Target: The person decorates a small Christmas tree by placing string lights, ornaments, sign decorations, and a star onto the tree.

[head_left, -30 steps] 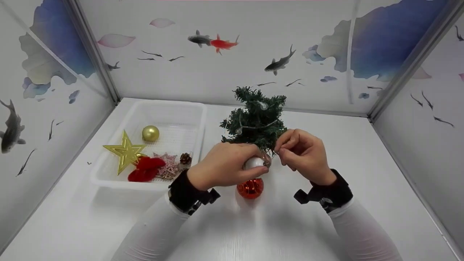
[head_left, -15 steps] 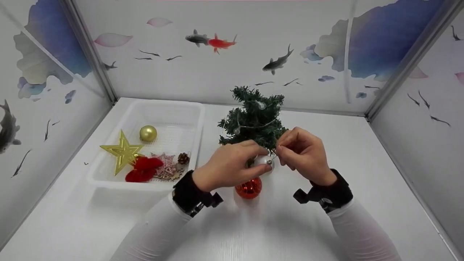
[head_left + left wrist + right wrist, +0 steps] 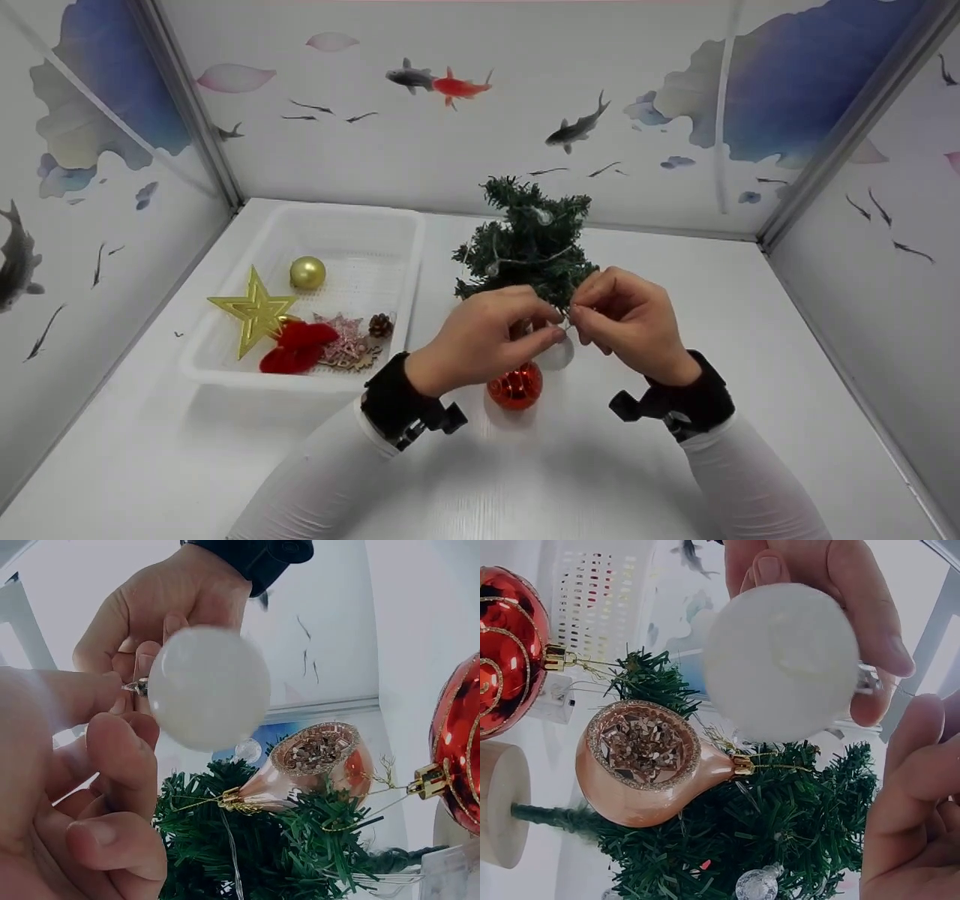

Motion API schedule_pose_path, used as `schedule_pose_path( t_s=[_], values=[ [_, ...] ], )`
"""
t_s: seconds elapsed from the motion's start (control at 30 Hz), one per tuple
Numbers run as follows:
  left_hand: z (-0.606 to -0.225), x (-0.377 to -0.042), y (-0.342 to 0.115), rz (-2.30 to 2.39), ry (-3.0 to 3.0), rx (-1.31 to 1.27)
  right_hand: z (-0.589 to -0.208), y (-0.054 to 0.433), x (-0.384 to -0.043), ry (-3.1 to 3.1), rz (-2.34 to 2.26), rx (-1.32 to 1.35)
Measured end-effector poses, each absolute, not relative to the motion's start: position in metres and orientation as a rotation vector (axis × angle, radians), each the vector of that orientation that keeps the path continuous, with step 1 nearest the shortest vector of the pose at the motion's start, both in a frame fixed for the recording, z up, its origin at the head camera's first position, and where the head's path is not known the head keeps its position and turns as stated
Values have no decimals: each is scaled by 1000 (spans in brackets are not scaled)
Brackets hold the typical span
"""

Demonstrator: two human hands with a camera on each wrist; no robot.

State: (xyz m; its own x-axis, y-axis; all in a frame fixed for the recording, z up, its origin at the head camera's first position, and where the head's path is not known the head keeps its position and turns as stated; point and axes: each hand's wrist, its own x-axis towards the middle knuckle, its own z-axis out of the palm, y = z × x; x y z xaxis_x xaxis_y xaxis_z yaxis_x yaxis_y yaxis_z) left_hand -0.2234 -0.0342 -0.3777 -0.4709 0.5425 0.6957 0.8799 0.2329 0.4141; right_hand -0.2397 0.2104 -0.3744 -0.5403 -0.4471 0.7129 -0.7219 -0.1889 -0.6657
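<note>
My left hand [image 3: 495, 322] pinches the metal cap of a white Christmas ball [image 3: 210, 690], which hangs close in front of the tree. In the right wrist view the same ball [image 3: 780, 664] has its cap between the left thumb and finger. My right hand [image 3: 626, 319] is beside it, thumb and finger pinching a thin hanging thread [image 3: 906, 693] at the cap. From the head view the left hand mostly hides the ball. A small green Christmas tree [image 3: 525, 244] with a wire of clear bulbs stands just behind both hands. A peach drop-shaped bauble [image 3: 641, 765] hangs on it.
A red bauble [image 3: 515, 386] hangs below the left hand. To the left, a white plastic basket [image 3: 416, 255] holds a gold star [image 3: 255, 311], gold ball [image 3: 307, 272], red velvety piece [image 3: 296, 349], pink glitter snowflake [image 3: 346, 337] and pinecone [image 3: 380, 325]. Printed walls enclose the table.
The left hand has shifted slightly right toward the right hand and turned, so the white ball in its fingers is now largely hidden in the head view. The right hand has barely moved.
</note>
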Motion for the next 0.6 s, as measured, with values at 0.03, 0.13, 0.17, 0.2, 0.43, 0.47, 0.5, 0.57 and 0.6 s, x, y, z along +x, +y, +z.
schedule_pose_path(
  t_s=[0.03, 0.13, 0.17, 0.2, 0.43, 0.47, 0.5, 0.57, 0.6],
  values=[
    [-378, -224, -34, -1124, -2104, -1311, -374, 210, -240, -1834, 1797, 1385],
    [-378, -224, -33, -1136, -2099, -1315, -375, 210, -240, -1841, 1779, 1391],
    [-379, -224, -33, -1144, -2095, -1314, -375, 210, -240, -1841, 1774, 1397],
    [-379, -224, -33, -1154, -2092, -1315, -375, 211, -240, -1838, 1767, 1404],
    [-379, -225, -33, -1238, -2024, -1339, -374, 210, -241, -1827, 1693, 1475],
    [-379, -225, -33, -1245, -2013, -1340, -374, 210, -241, -1830, 1681, 1480],
    [-379, -225, -33, -1250, -2003, -1339, -374, 210, -241, -1830, 1672, 1490],
    [-379, -225, -32, -1258, -1983, -1342, -374, 210, -242, -1838, 1651, 1502],
    [-380, -225, -32, -1262, -1975, -1340, -374, 210, -242, -1844, 1638, 1504]
  ],
)
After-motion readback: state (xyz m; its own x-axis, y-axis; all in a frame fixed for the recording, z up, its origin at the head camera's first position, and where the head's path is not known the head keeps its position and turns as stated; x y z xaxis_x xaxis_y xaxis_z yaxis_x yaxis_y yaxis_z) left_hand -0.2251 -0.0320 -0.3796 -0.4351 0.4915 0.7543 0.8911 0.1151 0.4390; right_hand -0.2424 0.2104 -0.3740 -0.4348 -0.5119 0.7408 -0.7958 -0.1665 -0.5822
